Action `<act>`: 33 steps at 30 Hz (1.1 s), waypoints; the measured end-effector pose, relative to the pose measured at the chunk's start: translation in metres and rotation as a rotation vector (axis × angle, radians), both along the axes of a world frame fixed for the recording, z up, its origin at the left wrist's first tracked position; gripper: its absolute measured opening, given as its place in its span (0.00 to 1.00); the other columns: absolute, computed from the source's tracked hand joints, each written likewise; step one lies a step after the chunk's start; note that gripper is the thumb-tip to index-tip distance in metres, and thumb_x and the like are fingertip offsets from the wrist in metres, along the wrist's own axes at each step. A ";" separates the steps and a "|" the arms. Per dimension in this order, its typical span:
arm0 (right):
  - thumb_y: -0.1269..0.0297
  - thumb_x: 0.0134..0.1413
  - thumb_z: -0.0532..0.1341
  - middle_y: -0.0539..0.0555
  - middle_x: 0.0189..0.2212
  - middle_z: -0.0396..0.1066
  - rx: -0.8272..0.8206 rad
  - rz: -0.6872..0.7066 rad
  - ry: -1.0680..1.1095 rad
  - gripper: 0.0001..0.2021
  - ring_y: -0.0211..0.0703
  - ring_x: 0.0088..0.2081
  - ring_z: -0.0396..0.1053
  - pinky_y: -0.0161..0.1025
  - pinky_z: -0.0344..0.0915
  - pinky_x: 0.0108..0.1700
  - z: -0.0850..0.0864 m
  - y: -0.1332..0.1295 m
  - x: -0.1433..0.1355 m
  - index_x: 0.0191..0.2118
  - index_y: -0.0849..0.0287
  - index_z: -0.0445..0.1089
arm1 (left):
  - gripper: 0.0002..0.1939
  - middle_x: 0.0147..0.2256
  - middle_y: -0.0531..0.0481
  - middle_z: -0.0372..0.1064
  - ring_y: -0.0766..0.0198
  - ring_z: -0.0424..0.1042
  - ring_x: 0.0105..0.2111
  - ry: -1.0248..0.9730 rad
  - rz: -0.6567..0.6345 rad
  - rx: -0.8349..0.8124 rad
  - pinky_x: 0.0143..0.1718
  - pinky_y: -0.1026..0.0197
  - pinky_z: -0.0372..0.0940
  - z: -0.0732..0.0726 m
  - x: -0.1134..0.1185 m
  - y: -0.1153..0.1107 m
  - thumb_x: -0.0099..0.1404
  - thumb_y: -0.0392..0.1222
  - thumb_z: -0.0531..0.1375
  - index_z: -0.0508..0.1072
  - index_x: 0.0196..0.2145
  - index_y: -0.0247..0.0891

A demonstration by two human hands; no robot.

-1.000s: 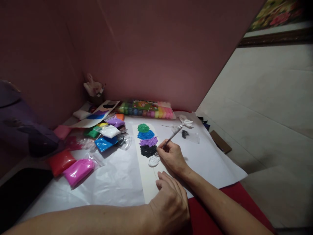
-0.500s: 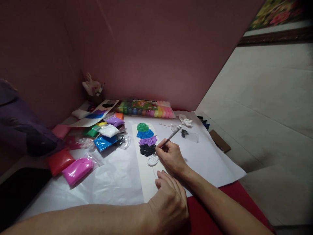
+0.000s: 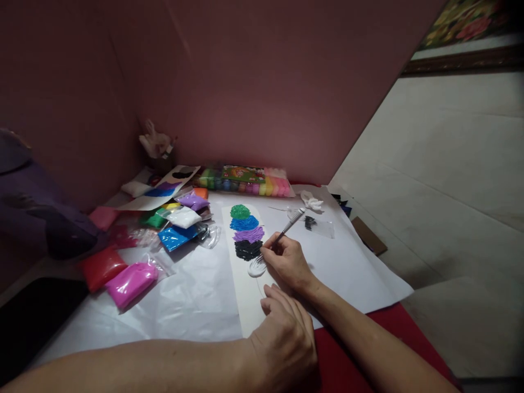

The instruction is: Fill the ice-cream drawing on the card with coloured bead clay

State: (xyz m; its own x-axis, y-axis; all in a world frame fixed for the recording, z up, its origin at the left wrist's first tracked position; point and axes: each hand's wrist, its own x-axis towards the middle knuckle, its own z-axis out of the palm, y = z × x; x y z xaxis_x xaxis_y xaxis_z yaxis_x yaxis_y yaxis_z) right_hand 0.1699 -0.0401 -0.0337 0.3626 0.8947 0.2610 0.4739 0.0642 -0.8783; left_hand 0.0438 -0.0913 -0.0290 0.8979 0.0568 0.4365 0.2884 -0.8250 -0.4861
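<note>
A pale paper strip bears textured patches of green, blue, purple and black, one below another. Under the black one lies a white patch with ridges. My right hand pinches a slim tool with a ribbed silver handle; its lower end is hidden by the fingers, beside the black and white patches. My left hand rests over the strip's lower right part, its fingers bent and close together, and I cannot make out anything in it.
Bags of coloured clay are piled on the left of the white sheet. A long pack of colours lies by the wall. White clay and a small clear bag are at the right. A dark object sits lower left.
The whole view has shifted very slightly. Both hands keep nearly the same place, and the tool is still in my right hand.
</note>
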 end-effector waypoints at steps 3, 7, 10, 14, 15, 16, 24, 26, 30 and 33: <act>0.68 0.47 0.60 0.47 0.20 0.66 -0.013 0.013 -0.027 0.03 0.35 0.23 0.62 0.33 0.59 0.27 0.000 -0.001 -0.001 0.26 0.59 0.68 | 0.23 0.34 0.22 0.75 0.38 0.77 0.36 -0.011 0.001 0.005 0.24 0.50 0.68 0.001 0.000 0.000 0.65 0.35 0.44 0.76 0.39 0.17; 0.68 0.48 0.59 0.47 0.19 0.66 -0.034 0.013 -0.072 0.03 0.36 0.23 0.62 0.33 0.59 0.28 0.002 -0.001 -0.002 0.26 0.58 0.68 | 0.22 0.35 0.22 0.75 0.38 0.77 0.37 0.003 0.008 -0.009 0.24 0.50 0.68 0.002 0.000 0.000 0.65 0.35 0.44 0.75 0.39 0.18; 0.68 0.48 0.59 0.47 0.20 0.66 -0.030 0.013 -0.081 0.04 0.36 0.23 0.62 0.33 0.59 0.28 0.005 0.000 -0.001 0.25 0.59 0.68 | 0.21 0.35 0.21 0.75 0.38 0.77 0.37 0.014 0.012 0.014 0.24 0.50 0.68 0.002 0.000 -0.001 0.64 0.34 0.45 0.75 0.40 0.17; 0.68 0.48 0.58 0.47 0.19 0.65 -0.017 -0.015 -0.094 0.04 0.36 0.22 0.61 0.34 0.58 0.28 0.007 0.001 0.000 0.25 0.59 0.67 | 0.21 0.34 0.22 0.75 0.38 0.77 0.36 0.013 0.011 0.023 0.23 0.51 0.67 0.001 0.000 0.000 0.64 0.35 0.45 0.75 0.40 0.18; 0.68 0.47 0.58 0.47 0.18 0.64 -0.018 -0.033 -0.097 0.05 0.35 0.22 0.60 0.34 0.57 0.27 0.007 0.001 0.000 0.24 0.59 0.67 | 0.21 0.35 0.22 0.75 0.38 0.77 0.36 0.016 0.014 0.023 0.23 0.51 0.67 0.001 0.000 0.000 0.65 0.35 0.45 0.75 0.40 0.18; 0.68 0.47 0.58 0.46 0.18 0.64 -0.012 -0.051 -0.096 0.05 0.35 0.22 0.59 0.34 0.57 0.27 0.007 0.001 0.001 0.24 0.59 0.67 | 0.22 0.35 0.21 0.75 0.38 0.77 0.36 0.019 0.019 0.025 0.23 0.50 0.67 0.002 0.000 -0.001 0.65 0.36 0.45 0.75 0.40 0.18; 0.66 0.44 0.61 0.48 0.21 0.66 0.043 -0.014 0.162 0.05 0.36 0.24 0.62 0.35 0.61 0.28 0.002 -0.001 0.011 0.24 0.59 0.66 | 0.19 0.36 0.24 0.75 0.40 0.77 0.37 0.087 0.032 0.026 0.26 0.51 0.67 0.002 -0.003 -0.002 0.64 0.35 0.48 0.73 0.45 0.20; 0.66 0.44 0.62 0.48 0.21 0.66 0.027 0.060 0.170 0.04 0.37 0.24 0.63 0.35 0.62 0.28 0.001 -0.003 0.012 0.25 0.60 0.68 | 0.20 0.36 0.24 0.75 0.40 0.77 0.38 0.105 0.041 0.021 0.26 0.51 0.67 0.001 -0.003 -0.003 0.65 0.34 0.48 0.72 0.48 0.20; 0.68 0.44 0.62 0.48 0.21 0.68 0.002 0.123 0.186 0.02 0.38 0.25 0.66 0.35 0.63 0.29 0.001 -0.006 0.010 0.26 0.60 0.68 | 0.18 0.31 0.28 0.75 0.43 0.77 0.31 0.242 0.063 -0.078 0.23 0.53 0.66 0.016 0.001 0.000 0.63 0.33 0.51 0.73 0.47 0.23; 0.69 0.43 0.61 0.48 0.21 0.68 -0.017 0.141 0.131 0.01 0.38 0.25 0.65 0.35 0.63 0.30 0.003 -0.008 0.008 0.25 0.60 0.69 | 0.13 0.24 0.40 0.72 0.53 0.74 0.24 0.432 0.068 -0.290 0.19 0.58 0.63 0.045 0.005 0.006 0.61 0.32 0.55 0.75 0.41 0.26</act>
State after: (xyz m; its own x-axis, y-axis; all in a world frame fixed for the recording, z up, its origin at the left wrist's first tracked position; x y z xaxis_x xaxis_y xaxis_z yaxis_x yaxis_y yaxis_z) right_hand 0.1780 -0.0480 -0.0302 0.2627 0.9429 0.2046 0.3431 0.1069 -0.9332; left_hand 0.0484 -0.0851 0.0163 0.9827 0.1848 -0.0151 0.1698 -0.9296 -0.3272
